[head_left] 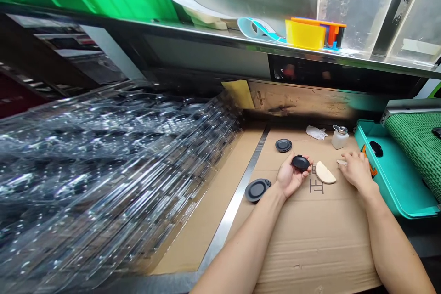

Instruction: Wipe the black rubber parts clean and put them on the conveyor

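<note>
My left hand [292, 177] is palm up, its fingers curled round a small round black compact case [301, 162]. To the right of it, a cream-coloured half-round pad [325, 173] with a notch in its straight edge lies on the cardboard. My right hand [356, 168] is low over the cardboard beside the teal tray, back of the hand up. A small whitish piece [342, 162] shows at its fingertips, pinched between them; its kind is unclear. Two more round black cases rest on the cardboard left of my left hand: a farther one [283, 145] and a nearer one [257, 190].
Stacked clear plastic trays [131, 174] fill the left side. A small white pump bottle [340, 138] and crumpled white tissue [316, 132] stand behind. The teal tray [406, 209] holds a black piece, next to a green conveyor belt [416, 142]. A shelf with a yellow container [305, 34] runs above.
</note>
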`<state>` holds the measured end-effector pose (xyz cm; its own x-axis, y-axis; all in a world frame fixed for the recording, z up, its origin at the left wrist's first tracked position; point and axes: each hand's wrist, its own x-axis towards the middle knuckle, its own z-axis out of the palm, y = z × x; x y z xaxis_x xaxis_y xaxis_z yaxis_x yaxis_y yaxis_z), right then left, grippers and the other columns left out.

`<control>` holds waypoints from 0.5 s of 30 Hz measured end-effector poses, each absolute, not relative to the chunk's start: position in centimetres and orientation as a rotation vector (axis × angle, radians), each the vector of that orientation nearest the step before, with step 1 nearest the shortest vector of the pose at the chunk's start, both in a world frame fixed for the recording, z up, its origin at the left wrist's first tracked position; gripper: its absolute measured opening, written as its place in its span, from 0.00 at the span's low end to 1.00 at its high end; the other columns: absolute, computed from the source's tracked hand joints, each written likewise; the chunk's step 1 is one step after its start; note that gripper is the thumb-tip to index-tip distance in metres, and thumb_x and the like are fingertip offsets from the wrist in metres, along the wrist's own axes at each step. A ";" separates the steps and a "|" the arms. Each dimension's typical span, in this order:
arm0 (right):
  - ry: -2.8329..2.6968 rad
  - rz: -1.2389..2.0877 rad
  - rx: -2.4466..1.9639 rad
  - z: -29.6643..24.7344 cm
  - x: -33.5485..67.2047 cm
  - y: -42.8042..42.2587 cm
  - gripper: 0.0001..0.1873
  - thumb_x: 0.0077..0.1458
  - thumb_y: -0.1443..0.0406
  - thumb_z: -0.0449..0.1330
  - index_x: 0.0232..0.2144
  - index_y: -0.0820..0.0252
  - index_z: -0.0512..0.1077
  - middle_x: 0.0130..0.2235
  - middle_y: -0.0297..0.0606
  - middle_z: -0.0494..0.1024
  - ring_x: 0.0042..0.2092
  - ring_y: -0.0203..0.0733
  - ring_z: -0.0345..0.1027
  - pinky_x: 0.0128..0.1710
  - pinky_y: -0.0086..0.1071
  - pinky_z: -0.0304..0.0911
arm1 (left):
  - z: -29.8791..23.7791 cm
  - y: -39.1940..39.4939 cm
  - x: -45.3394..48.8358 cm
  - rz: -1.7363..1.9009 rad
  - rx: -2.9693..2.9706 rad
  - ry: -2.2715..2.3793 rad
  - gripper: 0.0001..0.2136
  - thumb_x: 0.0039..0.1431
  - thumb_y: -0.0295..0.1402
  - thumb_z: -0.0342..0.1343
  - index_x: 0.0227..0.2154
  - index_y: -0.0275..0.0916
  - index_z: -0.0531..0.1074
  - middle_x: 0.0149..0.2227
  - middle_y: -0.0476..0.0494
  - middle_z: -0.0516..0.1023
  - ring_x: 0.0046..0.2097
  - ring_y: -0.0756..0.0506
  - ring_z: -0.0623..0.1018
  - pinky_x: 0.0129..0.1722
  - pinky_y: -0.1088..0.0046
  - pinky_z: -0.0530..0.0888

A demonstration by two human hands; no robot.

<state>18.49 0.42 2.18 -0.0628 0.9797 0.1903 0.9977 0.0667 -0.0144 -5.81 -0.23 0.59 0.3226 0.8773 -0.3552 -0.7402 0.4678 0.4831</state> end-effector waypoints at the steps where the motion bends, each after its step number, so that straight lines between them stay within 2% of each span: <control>1: -2.197 -0.103 -2.049 2.1 18.9 0.8 0.13 0.63 0.61 0.57 0.46 0.56 0.77 0.47 0.47 0.78 0.50 0.53 0.66 0.47 0.39 0.57 | 0.5 -0.3 -5.7 1.059 0.290 0.658 0.20 0.69 0.45 0.43 0.40 0.31 0.71 0.34 0.31 0.78 0.26 0.48 0.75 0.18 0.79 0.68; 4: -2.207 0.124 -1.870 1.7 19.1 1.4 0.13 0.65 0.63 0.52 0.40 0.58 0.76 0.41 0.44 0.80 0.43 0.45 0.70 0.41 0.33 0.57 | 0.1 -0.4 -5.4 0.989 0.400 0.727 0.24 0.69 0.50 0.42 0.39 0.32 0.72 0.34 0.32 0.79 0.22 0.50 0.72 0.14 0.80 0.61; 8: -2.151 0.297 -1.585 1.3 16.6 0.8 0.14 0.66 0.60 0.49 0.38 0.59 0.72 0.35 0.38 0.79 0.35 0.40 0.70 0.35 0.30 0.56 | -0.1 -0.9 -5.0 0.891 0.503 0.798 0.29 0.67 0.55 0.40 0.39 0.32 0.72 0.29 0.34 0.79 0.18 0.51 0.69 0.12 0.80 0.55; 12: -2.174 0.449 -1.382 1.2 13.7 -0.8 0.11 0.67 0.62 0.49 0.42 0.58 0.70 0.39 0.37 0.80 0.38 0.38 0.72 0.38 0.28 0.59 | -0.1 -1.3 -4.3 0.890 0.579 0.858 0.31 0.67 0.56 0.38 0.37 0.31 0.74 0.25 0.36 0.78 0.17 0.51 0.69 0.13 0.79 0.57; 15: -2.249 0.430 -1.328 1.0 12.6 -1.3 0.13 0.69 0.61 0.48 0.41 0.57 0.72 0.38 0.37 0.80 0.40 0.38 0.72 0.41 0.28 0.60 | -0.2 -1.5 -3.7 0.901 0.651 0.923 0.32 0.67 0.57 0.38 0.32 0.31 0.74 0.23 0.38 0.77 0.15 0.52 0.69 0.12 0.78 0.58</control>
